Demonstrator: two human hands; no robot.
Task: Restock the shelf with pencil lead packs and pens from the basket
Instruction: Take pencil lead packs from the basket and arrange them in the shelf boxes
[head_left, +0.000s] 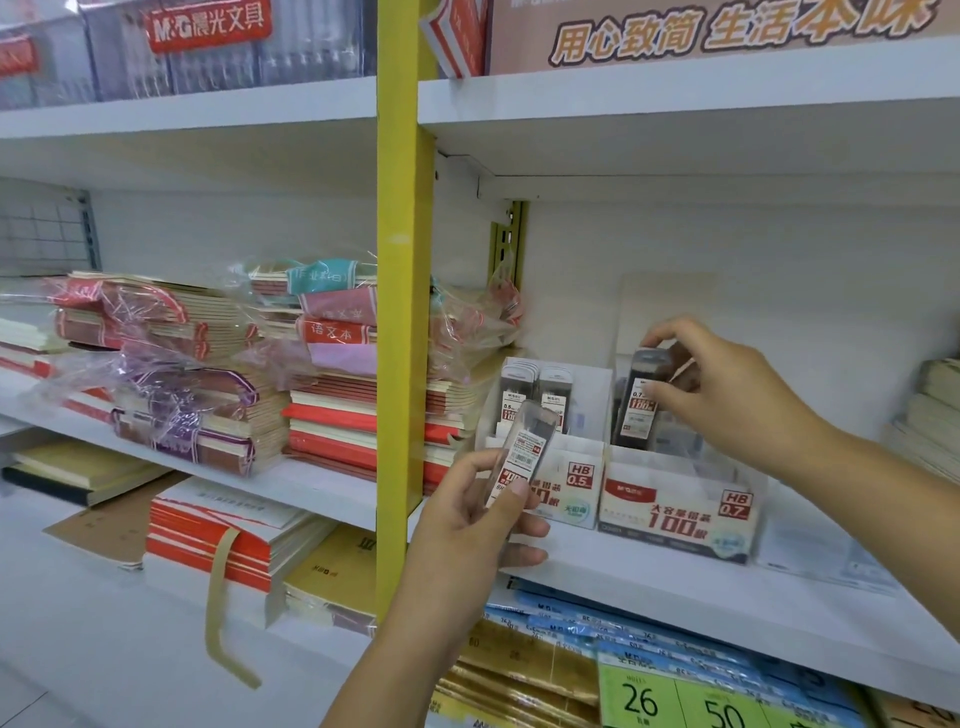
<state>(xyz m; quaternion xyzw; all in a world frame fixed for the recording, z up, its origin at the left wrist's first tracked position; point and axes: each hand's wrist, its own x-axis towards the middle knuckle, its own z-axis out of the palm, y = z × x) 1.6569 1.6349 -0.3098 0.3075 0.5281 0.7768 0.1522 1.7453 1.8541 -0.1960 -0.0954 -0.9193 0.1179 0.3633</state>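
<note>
I stand at a white shelf (675, 577) beside a yellow post (400, 312), with stacked notebooks (322, 415) left of it. On the shelf sit two display boxes, the 0.5 box (576, 483) and the 0.7 box (675, 514).

My right hand (737, 389) pinches a dark lead pack (641, 400) with a red-and-white label. It stands nearly upright, top leaning slightly right, with its lower end inside the 0.7 box.

My left hand (478, 525) grips a second pack (522, 449), clear-cased with a barcode label. It is held in front of the 0.5 box, with its long axis tilted and its top toward the upper right.
</note>
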